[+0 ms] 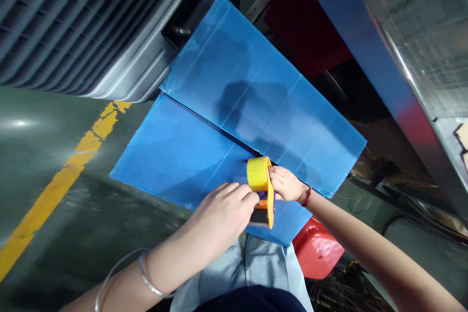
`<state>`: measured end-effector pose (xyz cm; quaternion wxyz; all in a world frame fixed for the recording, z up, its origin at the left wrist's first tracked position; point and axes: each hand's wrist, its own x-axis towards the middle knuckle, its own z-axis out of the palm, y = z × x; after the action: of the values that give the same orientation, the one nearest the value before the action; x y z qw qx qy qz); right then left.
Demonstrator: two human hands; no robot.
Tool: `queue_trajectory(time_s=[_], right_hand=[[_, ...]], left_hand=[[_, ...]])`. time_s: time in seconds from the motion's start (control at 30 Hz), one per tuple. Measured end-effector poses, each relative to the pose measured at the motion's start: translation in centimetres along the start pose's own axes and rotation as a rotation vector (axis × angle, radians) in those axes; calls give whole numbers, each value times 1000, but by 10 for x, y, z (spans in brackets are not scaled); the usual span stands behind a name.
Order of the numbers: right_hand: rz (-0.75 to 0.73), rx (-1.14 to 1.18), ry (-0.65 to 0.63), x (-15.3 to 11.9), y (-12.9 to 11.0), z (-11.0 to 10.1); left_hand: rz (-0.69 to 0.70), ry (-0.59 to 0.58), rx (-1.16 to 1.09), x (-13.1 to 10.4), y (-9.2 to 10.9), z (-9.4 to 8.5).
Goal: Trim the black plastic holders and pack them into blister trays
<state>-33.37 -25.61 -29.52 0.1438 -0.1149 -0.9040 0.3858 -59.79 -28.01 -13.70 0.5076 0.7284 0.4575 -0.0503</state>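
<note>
An orange tape dispenser [271, 204] carrying a roll of yellow tape [257, 174] is held between my hands, over the near part of a blue sheet [175, 141]. My left hand [234, 207] has its fingers curled around the dispenser's left side, below the roll. From the right, my right hand [287, 184] is closed against the dispenser beside the roll; its fingertips are partly hidden. A second blue sheet [252, 73] lies along the first, with a dark, narrow seam between them. My head's shadow falls across both sheets.
A grey slatted housing [120, 63] stands at upper left. On the right runs a metal-framed structure [398, 53] with a blue edge. A red stool [317, 248] is by my legs. The green floor [139, 224] has a worn yellow line [69, 175].
</note>
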Motion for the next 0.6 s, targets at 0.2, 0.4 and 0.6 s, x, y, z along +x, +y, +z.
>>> queue_trajectory(time_s=[0.2,0.4,0.6], right_hand=[[3,16,-10,-1,0,1],[49,68,11,0,-2,2],[138,160,24,19,-15,-19]], left_hand=[[-24,41,-66,0,-1,0],[-7,64,-68,2,0,0],[-48,212,-232,5,-7,-1]])
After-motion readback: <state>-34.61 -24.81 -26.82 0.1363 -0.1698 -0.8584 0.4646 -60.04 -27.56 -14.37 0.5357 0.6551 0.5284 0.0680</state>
